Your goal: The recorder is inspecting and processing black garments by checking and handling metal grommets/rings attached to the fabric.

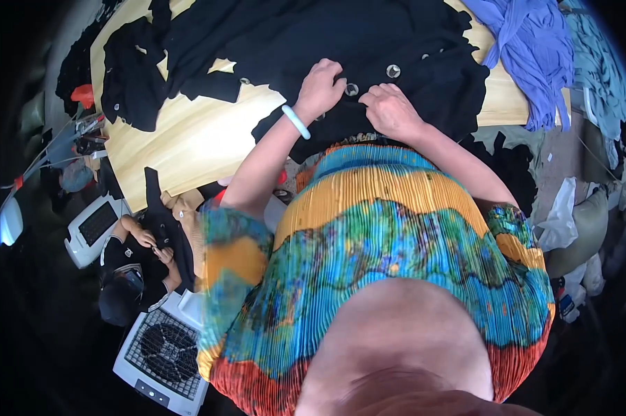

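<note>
A large black garment [396, 38] lies spread over the pale wooden table in front of me. My left hand [320, 89], with a pale bracelet [296, 122] on its wrist, has its fingers curled into the black cloth. Just to its right, my right hand [393, 111] is closed on the same cloth, thumb and fingers drawn together. Between the two hands sits a round ring-like piece [352, 89] on the fabric. A second round piece [393, 71] lies farther up, beyond my right hand. The fingertips are partly hidden against the cloth.
Bare wood of the table [195, 139] shows at left. Purple cloth [528, 62] hangs over the right corner, with teal cloth [604, 76] past it. Lower left, another person [136, 270] handles dark cloth near a white fan unit [164, 350]. A white bag [559, 218] is at right.
</note>
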Demonstrator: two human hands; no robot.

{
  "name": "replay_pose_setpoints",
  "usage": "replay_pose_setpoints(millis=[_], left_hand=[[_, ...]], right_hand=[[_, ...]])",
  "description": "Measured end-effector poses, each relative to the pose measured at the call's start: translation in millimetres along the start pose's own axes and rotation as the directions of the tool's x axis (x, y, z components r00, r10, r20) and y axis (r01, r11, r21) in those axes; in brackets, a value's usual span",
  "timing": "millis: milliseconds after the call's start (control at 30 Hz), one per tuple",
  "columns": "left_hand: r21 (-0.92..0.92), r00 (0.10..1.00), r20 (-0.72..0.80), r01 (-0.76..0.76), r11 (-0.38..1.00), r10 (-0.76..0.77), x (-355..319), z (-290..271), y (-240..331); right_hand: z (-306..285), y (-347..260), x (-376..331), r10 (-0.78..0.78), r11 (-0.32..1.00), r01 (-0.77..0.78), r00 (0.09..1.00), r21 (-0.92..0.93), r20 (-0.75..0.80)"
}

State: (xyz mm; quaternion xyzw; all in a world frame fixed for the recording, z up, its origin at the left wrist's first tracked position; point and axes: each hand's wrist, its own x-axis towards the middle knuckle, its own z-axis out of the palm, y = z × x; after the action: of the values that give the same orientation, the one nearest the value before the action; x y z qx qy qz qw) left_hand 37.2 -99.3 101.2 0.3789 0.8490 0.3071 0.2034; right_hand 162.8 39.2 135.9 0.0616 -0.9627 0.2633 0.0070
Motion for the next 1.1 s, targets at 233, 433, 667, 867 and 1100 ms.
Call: replay_pose_setpoints(millis=[233, 433, 667, 867, 1100], left_hand=[[-0.49, 0.975, 0.173, 0.206, 0.847, -0.137, -4, -4, -1], [-0.285, 0.963, 0.27, 0.094, 0.954, -0.014, 4, -4, 1], [-0.143, 0.97, 0.238, 0.08, 0.986, -0.044, 7, 5, 2], [-0.471, 0.926, 0.281, 0.36, 0.805, -0.25, 7, 1, 7], [-0.378, 0.931, 0.308, 0.308, 0.873, -0.196, 4, -7, 10]], right_hand=[[5, 2, 7, 0.076, 0.991, -0.065, 0.993, 0.117, -0.09], [14, 7, 7, 0.113, 0.987, -0.101, 0.989, 0.128, -0.091], [11, 3, 2, 0.125, 0.984, -0.108, 0.986, 0.142, -0.112], [4, -2, 11, 0.16, 0.98, -0.145, 0.981, 0.135, -0.114], [8, 2, 11, 0.102, 0.994, -0.108, 0.982, -0.03, -0.162]])
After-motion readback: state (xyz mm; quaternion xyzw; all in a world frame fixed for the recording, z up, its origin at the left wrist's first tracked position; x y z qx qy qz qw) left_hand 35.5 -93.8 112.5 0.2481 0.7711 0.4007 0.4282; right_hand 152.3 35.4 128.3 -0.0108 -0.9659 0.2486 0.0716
